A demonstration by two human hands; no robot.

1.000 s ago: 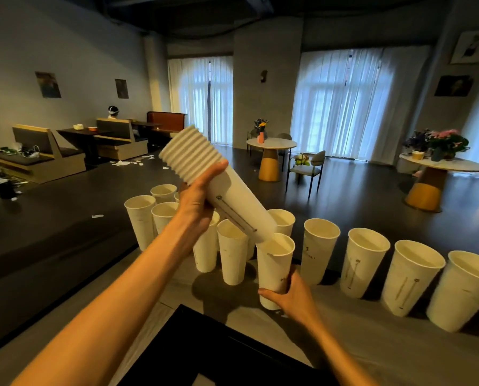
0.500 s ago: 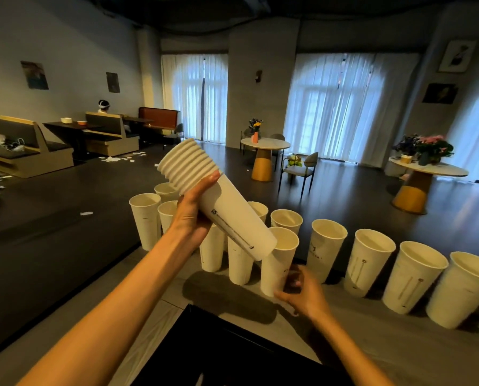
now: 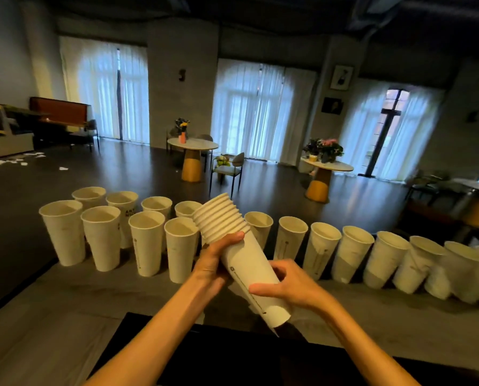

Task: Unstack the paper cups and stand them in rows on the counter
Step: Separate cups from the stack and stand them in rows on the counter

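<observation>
Stack of paper cups [image 3: 241,257] is held tilted above the surface [image 3: 65,316], rims up-left, base toward the camera. Left hand [image 3: 214,260] grips it just under the rims; right hand [image 3: 285,285] wraps the bottom cup's wall.

Judgement: light, thin-walled, crushable; nested cups likely stick, so pull low on the outermost wall without squeezing.

Printing on cups: a thin line and small emblem; dark lettering on one standing cup [image 3: 125,215], unreadable.

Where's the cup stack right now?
Head view, centre: the cup stack is held tilted above the counter, rims pointing up-left, just in front of the standing cups. The left hand grips below the rims; the right hand grips the bottom end.
</observation>
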